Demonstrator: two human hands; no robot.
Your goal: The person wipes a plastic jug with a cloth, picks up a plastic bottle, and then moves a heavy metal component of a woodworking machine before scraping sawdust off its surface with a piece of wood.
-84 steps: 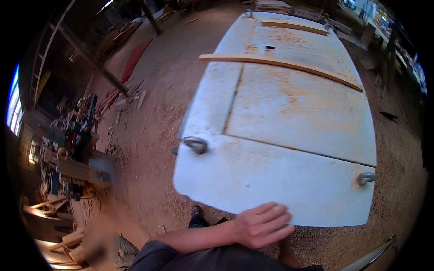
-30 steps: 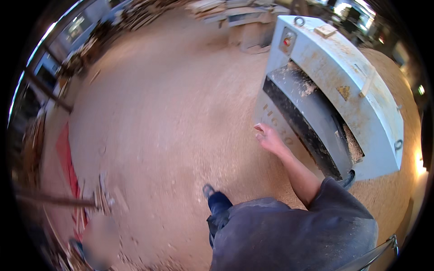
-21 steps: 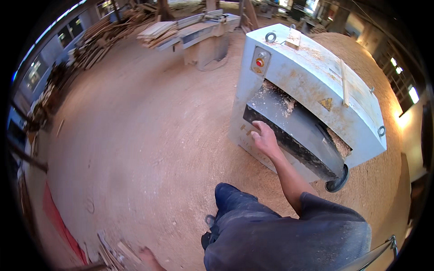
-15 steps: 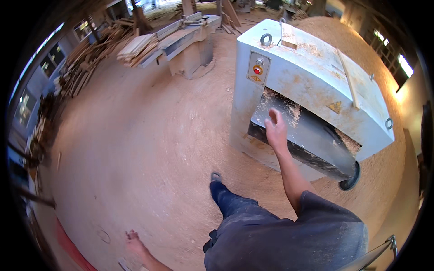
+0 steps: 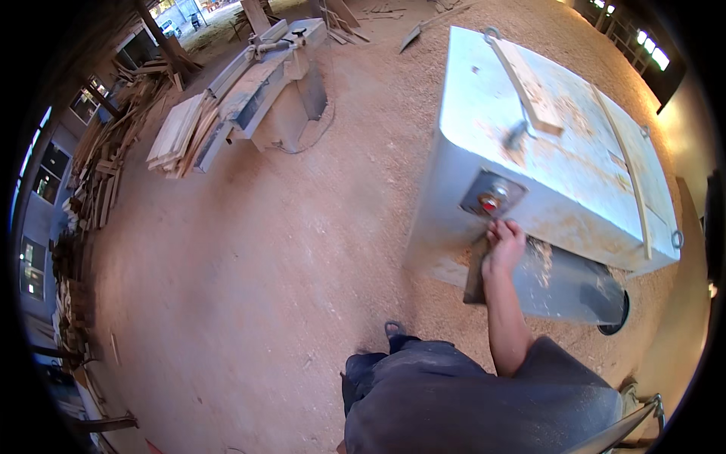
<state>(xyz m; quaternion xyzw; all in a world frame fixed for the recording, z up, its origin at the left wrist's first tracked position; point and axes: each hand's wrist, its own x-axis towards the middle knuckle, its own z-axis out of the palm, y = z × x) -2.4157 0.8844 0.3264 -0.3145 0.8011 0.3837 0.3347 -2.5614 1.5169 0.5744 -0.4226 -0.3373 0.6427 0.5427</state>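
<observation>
So the right hand is up at the front of a big white machine, right by the button panel. Fingers are curled in and bunched up near the thumb, fingertips just below the red button. Honestly can't tell if the tips are pinched together, or if they're touching the panel at all, there's a fair bit of blur. Can't tell what the left hand is up to either.

The machine takes up the right side of the view, in front of the person. Under the panel there's a grey metal tray sticking out, with wood shavings scattered on it, and the forearm passes in front of its left part. On top of the machine lies a plank, plus a long thin wood strip farther right. There's a metal ring at the right corner too.

Upper left, well apart from all that, is another workshop machine with a stack of pale boards at its near end. A shovel lies on the dusty brown floor between the two machines, farther back.
</observation>
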